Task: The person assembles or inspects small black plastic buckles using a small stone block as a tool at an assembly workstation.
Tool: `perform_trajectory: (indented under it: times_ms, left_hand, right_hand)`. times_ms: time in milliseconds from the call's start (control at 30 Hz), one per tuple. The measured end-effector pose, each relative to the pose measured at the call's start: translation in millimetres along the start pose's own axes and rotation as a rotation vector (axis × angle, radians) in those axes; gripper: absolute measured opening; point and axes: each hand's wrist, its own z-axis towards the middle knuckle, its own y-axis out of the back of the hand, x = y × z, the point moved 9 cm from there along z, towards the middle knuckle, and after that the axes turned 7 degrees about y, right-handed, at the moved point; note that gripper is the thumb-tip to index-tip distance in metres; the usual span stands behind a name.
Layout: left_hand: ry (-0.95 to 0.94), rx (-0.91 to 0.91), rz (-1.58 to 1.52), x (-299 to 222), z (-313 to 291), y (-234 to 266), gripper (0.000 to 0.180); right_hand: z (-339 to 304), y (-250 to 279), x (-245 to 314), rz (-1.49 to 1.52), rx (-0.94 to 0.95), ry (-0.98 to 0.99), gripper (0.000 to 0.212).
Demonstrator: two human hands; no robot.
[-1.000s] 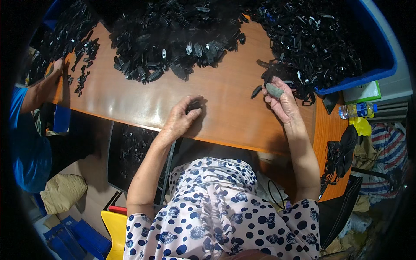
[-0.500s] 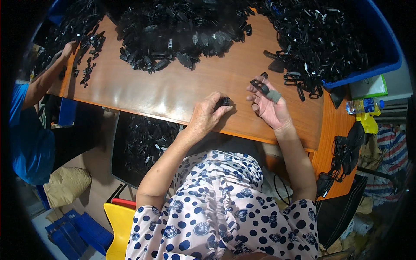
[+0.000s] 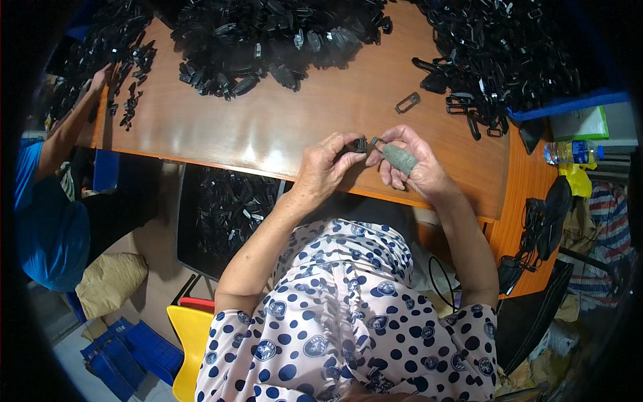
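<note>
My left hand [image 3: 320, 167] is closed, pinching a small black plastic part [image 3: 360, 145] between thumb and fingers above the table's front edge. Close on its right, my right hand [image 3: 422, 164] grips a black loop-shaped plastic piece [image 3: 376, 142], mostly hidden by the fingers. The two parts meet or nearly meet; I cannot tell which. A grey-green wrap [image 3: 400, 161] covers one finger of the right hand. Just beyond that hand, a black rectangular plastic frame [image 3: 407, 102] lies alone on the wooden table [image 3: 268, 127].
Heaped black plastic parts [image 3: 268, 47] cover the far table, with another pile [image 3: 495, 74] spilling from a blue bin [image 3: 569, 100] at right. A water bottle [image 3: 573, 153] lies beyond the right edge. A co-worker's arm [image 3: 70, 124] reaches to parts at left. A black tray [image 3: 221, 221] sits below.
My right hand has come left and closed in on the left hand, bringing its black piece to the left hand's part. The lone frame now lies in full view. The whole view has shifted slightly.
</note>
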Motion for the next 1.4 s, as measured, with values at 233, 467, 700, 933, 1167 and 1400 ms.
perform_trajectory:
  times_ms: [233, 467, 700, 933, 1167, 1400]
  left_hand:
    - [-0.046, 0.06, 0.03, -13.0, -1.7, -0.8, 0.025]
    - [-0.107, 0.099, 0.059, -24.0, 2.5, -2.1, 0.024]
    - [-0.197, 0.127, 0.225, -34.8, 3.9, 2.1, 0.022]
    - [-0.096, 0.102, 0.258, -27.6, 1.8, 13.3, 0.02]
    - [0.43, 0.182, -0.332, 0.5, -6.5, 25.8, 0.018]
    - [0.259, 0.004, -0.483, 1.6, -6.8, 62.7, 0.026]
  right_hand:
    - [-2.1, -9.4, 9.9, -0.027, 0.008, -0.007, 0.027]
    - [-0.8, -5.5, 6.8, -0.131, 0.03, -0.123, 0.021]
    - [8.9, -5.4, 0.8, -0.218, -0.077, -0.235, 0.011]
    - [12.9, -15.8, -14.1, -0.187, -0.117, -0.495, 0.006]
    - [16.0, -55.9, -7.6, 0.217, 0.045, -0.52, 0.011]
    - [54.6, -94.4, 15.2, -0.393, 0.272, -0.129, 0.055]
